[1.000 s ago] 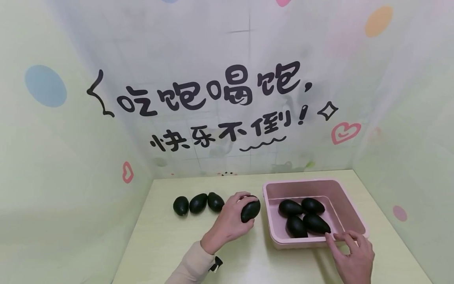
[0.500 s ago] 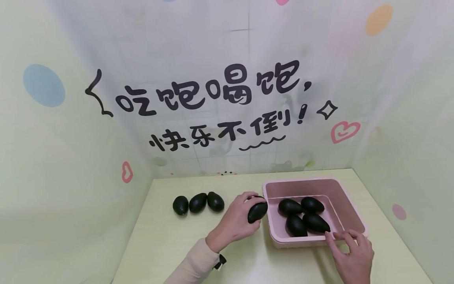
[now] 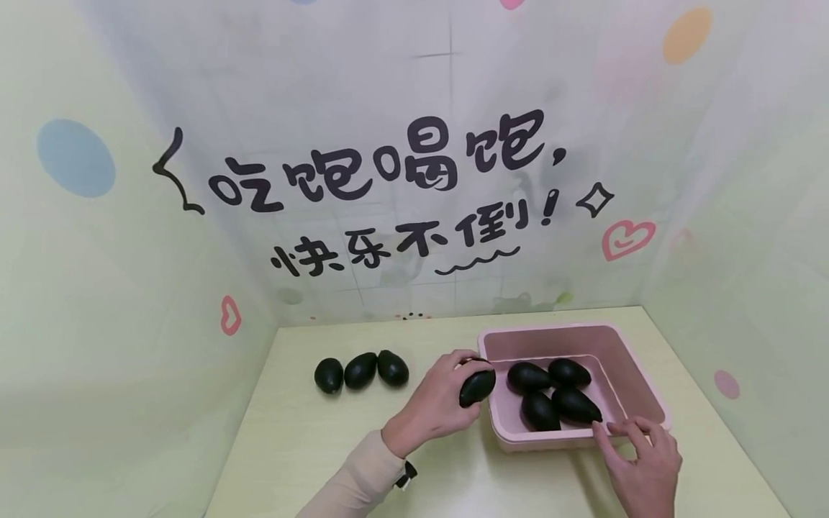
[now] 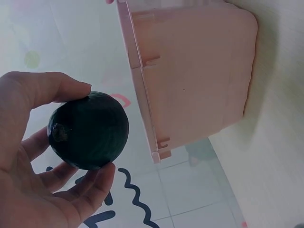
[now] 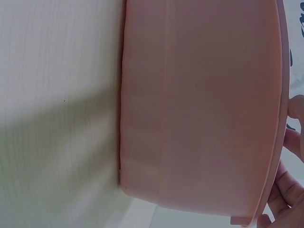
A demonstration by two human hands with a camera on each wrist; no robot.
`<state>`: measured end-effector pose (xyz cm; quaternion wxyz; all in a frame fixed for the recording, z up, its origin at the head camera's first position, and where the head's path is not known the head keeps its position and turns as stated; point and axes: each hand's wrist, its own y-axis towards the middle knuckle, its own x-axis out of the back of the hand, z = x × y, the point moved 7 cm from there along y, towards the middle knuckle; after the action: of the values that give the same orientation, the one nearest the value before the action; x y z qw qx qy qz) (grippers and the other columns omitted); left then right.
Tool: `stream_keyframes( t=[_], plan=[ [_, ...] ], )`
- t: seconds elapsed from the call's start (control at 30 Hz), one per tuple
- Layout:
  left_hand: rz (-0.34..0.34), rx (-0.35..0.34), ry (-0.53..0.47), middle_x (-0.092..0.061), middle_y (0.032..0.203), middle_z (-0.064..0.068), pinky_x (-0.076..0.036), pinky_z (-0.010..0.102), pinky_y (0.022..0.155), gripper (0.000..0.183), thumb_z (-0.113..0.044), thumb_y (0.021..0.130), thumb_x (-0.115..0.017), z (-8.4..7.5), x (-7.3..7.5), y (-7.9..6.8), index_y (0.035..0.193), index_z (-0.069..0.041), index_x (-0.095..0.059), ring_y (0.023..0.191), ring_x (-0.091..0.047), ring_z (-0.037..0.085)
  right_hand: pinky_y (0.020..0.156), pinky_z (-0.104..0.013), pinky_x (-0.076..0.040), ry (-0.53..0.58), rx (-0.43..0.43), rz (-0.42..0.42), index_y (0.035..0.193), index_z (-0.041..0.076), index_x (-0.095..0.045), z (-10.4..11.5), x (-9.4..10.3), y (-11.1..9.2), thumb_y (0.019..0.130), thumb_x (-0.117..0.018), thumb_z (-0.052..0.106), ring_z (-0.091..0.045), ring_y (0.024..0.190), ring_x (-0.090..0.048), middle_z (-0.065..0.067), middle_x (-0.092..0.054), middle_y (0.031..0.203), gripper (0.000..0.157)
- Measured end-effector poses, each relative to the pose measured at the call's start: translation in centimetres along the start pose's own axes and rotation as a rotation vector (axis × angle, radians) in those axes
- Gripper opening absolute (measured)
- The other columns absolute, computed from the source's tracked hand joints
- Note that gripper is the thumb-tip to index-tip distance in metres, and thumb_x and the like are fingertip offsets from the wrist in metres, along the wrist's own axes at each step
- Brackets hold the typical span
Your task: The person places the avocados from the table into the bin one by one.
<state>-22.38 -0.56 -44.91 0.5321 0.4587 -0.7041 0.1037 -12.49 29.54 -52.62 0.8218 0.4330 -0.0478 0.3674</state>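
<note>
In the head view my left hand (image 3: 437, 404) grips a dark, egg-shaped avocado (image 3: 478, 389), held at the left wall of a pink plastic basin (image 3: 550, 437). The left wrist view has this avocado (image 4: 90, 130) between thumb and fingertips, its stem end facing the camera and a gap between it and the basin's side (image 4: 194, 71). Several more avocados (image 3: 540, 411) lie together inside the basin. My right hand (image 3: 648, 464) holds the basin's front rim near its right corner, fingers curled at the edge; the right wrist view shows the fingers (image 5: 289, 185) partly cut off.
Three avocados (image 3: 360, 371) sit in a row on the left part of the pale wooden table (image 3: 311, 446). Behind the table stands a printed wall (image 3: 414, 288) with black lettering, and similar walls close in both sides.
My left hand has carried its avocado rightward, away from the row of three and up to the basin's left edge. The right hand and the basin stay in place.
</note>
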Motion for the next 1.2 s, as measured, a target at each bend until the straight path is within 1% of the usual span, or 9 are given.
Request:
stream_keyframes(
  t=[0.13,0.23,0.47,0.53,0.63,0.87,1.03,1.1,1.2],
  plan=[
    [0.012,-0.007,0.007,-0.062,0.141,0.005,-0.057,0.039,0.098,0.055,-0.018,0.082,-0.085,-0.2,-0.2,0.1,0.135,-0.024,-0.070,0.118,-0.065,0.025,0.089,-0.062,-0.031,-0.001,-0.009,-0.001,0.078,0.000,-0.074,0.0,0.0,0.0,0.066,-0.087,0.002,0.013,0.113,-0.030,-0.021,-0.061,0.094,0.018],
    [0.021,-0.023,0.015,-0.063,0.141,0.005,-0.056,0.037,0.098,0.055,-0.019,0.083,-0.085,-0.4,-0.3,0.2,0.135,-0.024,-0.069,0.118,-0.065,0.025,0.089,-0.063,-0.031,-0.001,-0.011,0.000,0.078,-0.001,-0.073,0.0,0.0,0.0,0.066,-0.087,0.002,0.014,0.112,-0.030,-0.020,-0.061,0.093,0.018],
    [0.052,-0.029,0.038,-0.063,0.141,0.001,-0.056,0.035,0.100,0.055,-0.019,0.083,-0.084,-0.5,-0.2,0.5,0.135,-0.026,-0.069,0.118,-0.064,0.023,0.089,-0.056,-0.031,0.000,-0.014,-0.003,0.078,0.000,-0.074,-0.1,-0.1,-0.1,0.065,-0.087,0.002,0.018,0.113,-0.031,-0.018,-0.061,0.093,0.019],
    [0.067,-0.037,0.046,-0.063,0.141,0.001,-0.055,0.035,0.101,0.055,-0.019,0.083,-0.084,-0.6,-0.2,0.5,0.136,-0.026,-0.069,0.119,-0.064,0.022,0.087,-0.056,-0.031,0.008,0.002,-0.014,0.078,0.000,-0.074,-0.1,0.0,-0.1,0.067,-0.087,0.006,0.018,0.113,-0.031,-0.018,-0.062,0.092,0.018],
    [0.082,-0.051,0.054,-0.063,0.140,0.001,-0.055,0.034,0.101,0.055,-0.019,0.084,-0.083,-0.6,-0.1,0.7,0.136,-0.026,-0.068,0.119,-0.063,0.022,0.087,-0.052,-0.031,0.017,0.025,-0.036,0.078,0.000,-0.074,-0.1,0.0,-0.1,0.070,-0.086,0.011,0.017,0.112,-0.033,-0.018,-0.063,0.090,0.019],
    [0.107,-0.075,0.085,-0.062,0.142,0.002,-0.056,0.035,0.101,0.056,-0.018,0.085,-0.081,-0.7,0.5,1.3,0.139,-0.025,-0.067,0.122,-0.062,0.023,0.089,-0.044,-0.030,0.020,0.022,-0.050,0.078,0.000,-0.075,-0.3,0.1,-0.2,0.073,-0.087,0.016,0.017,0.112,-0.034,-0.018,-0.063,0.090,0.021],
    [0.149,-0.121,0.111,-0.062,0.143,0.003,-0.055,0.035,0.103,0.054,-0.018,0.087,-0.079,-1.6,0.5,1.6,0.140,-0.024,-0.068,0.126,-0.062,0.025,0.089,-0.041,-0.030,0.024,0.033,-0.061,0.078,-0.001,-0.075,-0.2,0.1,-0.2,0.085,-0.082,0.036,0.018,0.112,-0.035,-0.019,-0.063,0.089,0.038],
    [0.175,-0.132,0.121,-0.061,0.144,0.003,-0.056,0.034,0.103,0.053,-0.018,0.089,-0.078,-1.9,0.2,1.7,0.140,-0.024,-0.067,0.128,-0.061,0.025,0.089,-0.042,-0.030,0.023,0.031,-0.060,0.078,-0.001,-0.075,-0.3,0.1,-0.2,0.085,-0.082,0.036,0.018,0.111,-0.035,-0.018,-0.063,0.090,0.038],
    [0.209,-0.141,0.140,-0.060,0.146,0.003,-0.056,0.034,0.102,0.053,-0.019,0.089,-0.078,-2.0,-0.2,1.7,0.141,-0.026,-0.067,0.131,-0.060,0.025,0.088,-0.042,-0.030,0.015,0.023,-0.055,0.078,0.000,-0.075,-0.4,0.0,-0.3,0.081,-0.085,0.027,0.019,0.112,-0.034,-0.018,-0.063,0.090,0.029]
  ],
)
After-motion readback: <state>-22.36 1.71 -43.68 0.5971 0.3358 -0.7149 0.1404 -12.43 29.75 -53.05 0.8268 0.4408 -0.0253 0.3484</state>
